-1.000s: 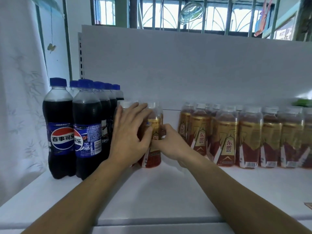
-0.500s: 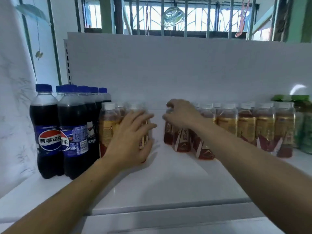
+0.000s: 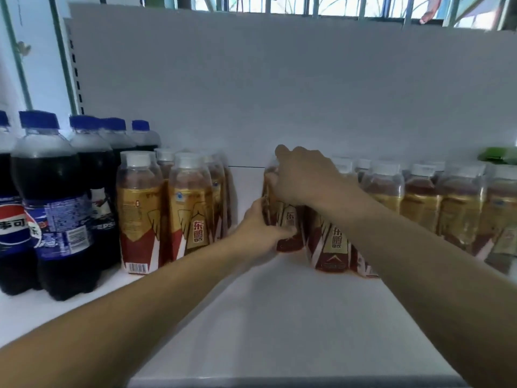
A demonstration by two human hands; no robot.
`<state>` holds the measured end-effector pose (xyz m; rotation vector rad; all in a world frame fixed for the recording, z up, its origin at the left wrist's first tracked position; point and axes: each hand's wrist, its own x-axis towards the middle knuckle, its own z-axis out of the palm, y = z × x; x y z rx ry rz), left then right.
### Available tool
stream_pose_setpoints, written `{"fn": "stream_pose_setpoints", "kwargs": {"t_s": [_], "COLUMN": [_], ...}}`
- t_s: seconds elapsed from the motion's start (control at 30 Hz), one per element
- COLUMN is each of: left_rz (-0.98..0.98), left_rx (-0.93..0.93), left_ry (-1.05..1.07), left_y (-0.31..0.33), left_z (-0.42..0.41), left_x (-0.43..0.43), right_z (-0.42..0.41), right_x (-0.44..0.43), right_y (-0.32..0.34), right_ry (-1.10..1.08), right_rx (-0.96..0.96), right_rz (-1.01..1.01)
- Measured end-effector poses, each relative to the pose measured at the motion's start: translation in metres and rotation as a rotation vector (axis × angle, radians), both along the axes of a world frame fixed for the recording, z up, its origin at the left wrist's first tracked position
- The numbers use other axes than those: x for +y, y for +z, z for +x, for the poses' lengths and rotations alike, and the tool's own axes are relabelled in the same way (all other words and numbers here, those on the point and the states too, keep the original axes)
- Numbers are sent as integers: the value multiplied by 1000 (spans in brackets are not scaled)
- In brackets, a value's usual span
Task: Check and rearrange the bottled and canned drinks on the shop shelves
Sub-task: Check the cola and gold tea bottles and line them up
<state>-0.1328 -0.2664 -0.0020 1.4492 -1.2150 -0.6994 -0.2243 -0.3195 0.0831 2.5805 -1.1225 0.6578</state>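
Only the head view here. The person has both hands on one bottle (image 3: 289, 217), the leftmost of the long row (image 3: 419, 200) of gold-and-red drinks on the right side of the shelf (image 3: 279, 317). The left hand (image 3: 263, 228) wraps the lower body from the left, thumb across the front of the label. Its fingers go round the far side, out of sight. The right hand (image 3: 305, 177) is curled down over the cap and shoulder from above. So both have a real grip, neither is loose.

The bottle stands upright, long axis vertical, touching its neighbour on the right. What matters is the open strip of shelf to its left, between it and the small cluster (image 3: 190, 208) of the same drink. The left hand sits on that gap side, so it's the nearer one if the bottle is meant to slide over and join the cluster. That's a guess, though. It could just as well be getting its label turned to face front.

Writing: the gold labels read 东鹏, with smaller characters underneath too blurry to make out. The leftmost gold bottle shows a barcode. Far left are blue-capped colas (image 3: 58, 211) with "PEPSI" and part of the Chinese name, 事可. Something green (image 3: 498, 155) sits at the far right edge, can't tell what.
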Motion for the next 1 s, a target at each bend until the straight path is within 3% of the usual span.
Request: {"fn": "stream_pose_setpoints", "kwargs": {"t_s": [0.1,0.23,0.37,0.5,0.67,0.87,1.0], "left_rz": [-73,-200,-291,-241,-163,-65,-77], "left_rx": [146,153,532,347,386,398,317], "left_ry": [19,45,-55,-9,-89,-233,-190], "left_y": [-10,-25,-21,-6,-7,-11,-10], "left_z": [1,6,6,9,-2,-11,-2], "left_x": [-9,-11,-1,14,23,28,34], "right_z": [-5,-13,-22,-20,-19,-24,-20], "right_x": [5,13,10,12,17,10,6], "right_y": [-12,-41,-60,-61,-55,-52,-55], "right_ry": [149,409,529,561,561,502,534], "right_rx": [-131,-422,-729,-894,-1126,-1116,-1093], "right_rz": [10,85,266,373,648,784,851]}}
